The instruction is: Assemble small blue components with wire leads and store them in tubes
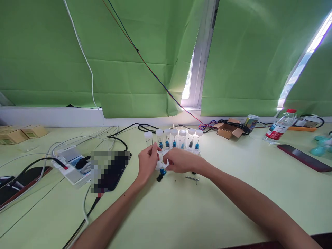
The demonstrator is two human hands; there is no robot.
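Observation:
My left hand (147, 160) and my right hand (181, 160) meet at the middle of the pale green table (181, 214). Both close around a small white piece (163, 163) between them. Just behind the hands stands a row of several clear vials with white caps (174, 138), most holding blue parts. Under the hands lie a small blue part (163, 171) and a black part (159, 178). A small metal key (192, 178) lies on the table right below my right wrist.
At the left lie a white power strip (70, 166) with plugs and cables, a dark tablet (114, 169) and phones. At the back right are an open cardboard box (227, 129), a cup (251, 121), a water bottle (278, 129) and a dark red phone (303, 157).

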